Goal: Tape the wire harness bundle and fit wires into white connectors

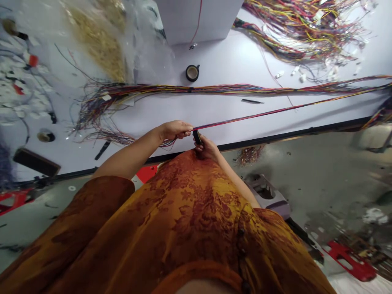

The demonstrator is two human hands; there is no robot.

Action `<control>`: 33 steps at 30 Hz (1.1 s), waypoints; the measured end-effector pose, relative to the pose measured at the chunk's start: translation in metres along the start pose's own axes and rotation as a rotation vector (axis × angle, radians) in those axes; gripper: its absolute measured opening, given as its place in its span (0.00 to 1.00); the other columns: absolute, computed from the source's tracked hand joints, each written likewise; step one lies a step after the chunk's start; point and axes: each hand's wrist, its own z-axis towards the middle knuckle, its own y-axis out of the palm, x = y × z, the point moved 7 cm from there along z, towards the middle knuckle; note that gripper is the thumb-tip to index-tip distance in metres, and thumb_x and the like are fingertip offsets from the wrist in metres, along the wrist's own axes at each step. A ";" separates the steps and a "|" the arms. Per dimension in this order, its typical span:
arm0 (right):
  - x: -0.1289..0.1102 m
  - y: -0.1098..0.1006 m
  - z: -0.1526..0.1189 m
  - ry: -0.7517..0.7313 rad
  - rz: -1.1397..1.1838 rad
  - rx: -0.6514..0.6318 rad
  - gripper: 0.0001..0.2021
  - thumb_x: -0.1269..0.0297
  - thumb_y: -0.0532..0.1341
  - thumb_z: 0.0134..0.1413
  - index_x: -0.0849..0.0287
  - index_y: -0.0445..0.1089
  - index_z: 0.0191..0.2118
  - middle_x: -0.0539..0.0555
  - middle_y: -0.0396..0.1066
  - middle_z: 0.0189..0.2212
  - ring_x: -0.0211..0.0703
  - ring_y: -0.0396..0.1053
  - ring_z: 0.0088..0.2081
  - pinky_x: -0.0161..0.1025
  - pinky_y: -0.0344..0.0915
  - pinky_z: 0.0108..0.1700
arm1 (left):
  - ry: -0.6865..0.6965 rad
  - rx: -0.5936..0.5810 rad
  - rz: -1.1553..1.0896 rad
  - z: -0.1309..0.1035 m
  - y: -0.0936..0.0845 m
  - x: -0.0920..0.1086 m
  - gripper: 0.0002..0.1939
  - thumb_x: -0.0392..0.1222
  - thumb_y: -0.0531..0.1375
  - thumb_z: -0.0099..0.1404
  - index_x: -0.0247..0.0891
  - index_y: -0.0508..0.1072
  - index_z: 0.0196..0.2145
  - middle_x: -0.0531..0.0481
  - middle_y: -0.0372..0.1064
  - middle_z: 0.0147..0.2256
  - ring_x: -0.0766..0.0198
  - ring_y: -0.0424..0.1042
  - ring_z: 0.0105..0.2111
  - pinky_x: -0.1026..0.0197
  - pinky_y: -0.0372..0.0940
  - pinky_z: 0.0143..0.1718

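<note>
Red and dark wires form a thin wire strand (pixel 239 119), which runs straight to the right over the white tabletop (pixel 171 108). Near the front edge, the left hand (pixel 175 130) pinches the strand between its fingers; just beside it, the right hand (pixel 207 148) has its fingers clamped on a black tape roll (pixel 197 137). Farther back lie a thicker wire harness (pixel 214 88) and another tape roll (pixel 188 73).

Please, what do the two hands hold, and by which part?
The left hand pinches a thin wire bundle toward its left end; the right hand grips what looks like a black tape roll by its near side.
</note>
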 end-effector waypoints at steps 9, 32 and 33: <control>-0.037 0.052 -0.036 -0.071 -0.130 -0.122 0.16 0.50 0.57 0.64 0.59 0.67 0.38 0.49 0.70 0.27 0.27 0.52 0.18 0.29 0.55 0.20 | 0.281 0.150 0.291 -0.019 0.012 0.020 0.15 0.48 0.64 0.60 0.31 0.78 0.35 0.52 0.66 0.25 0.74 0.53 0.21 0.66 0.45 0.23; -0.063 0.063 -0.044 -0.436 -0.717 -0.061 0.18 0.48 0.62 0.58 0.56 0.68 0.46 0.51 0.73 0.34 0.37 0.71 0.33 0.37 0.71 0.37 | 0.502 0.225 0.718 -0.029 0.022 0.039 0.19 0.53 0.56 0.65 0.33 0.74 0.32 0.51 0.68 0.28 0.67 0.64 0.29 0.64 0.60 0.34; -0.072 0.065 -0.039 -0.446 -0.658 -0.045 0.19 0.47 0.64 0.56 0.56 0.68 0.45 0.50 0.73 0.32 0.37 0.70 0.32 0.36 0.70 0.36 | 0.484 0.197 0.673 -0.028 0.022 0.037 0.19 0.54 0.56 0.64 0.33 0.74 0.34 0.50 0.69 0.29 0.68 0.64 0.29 0.64 0.60 0.34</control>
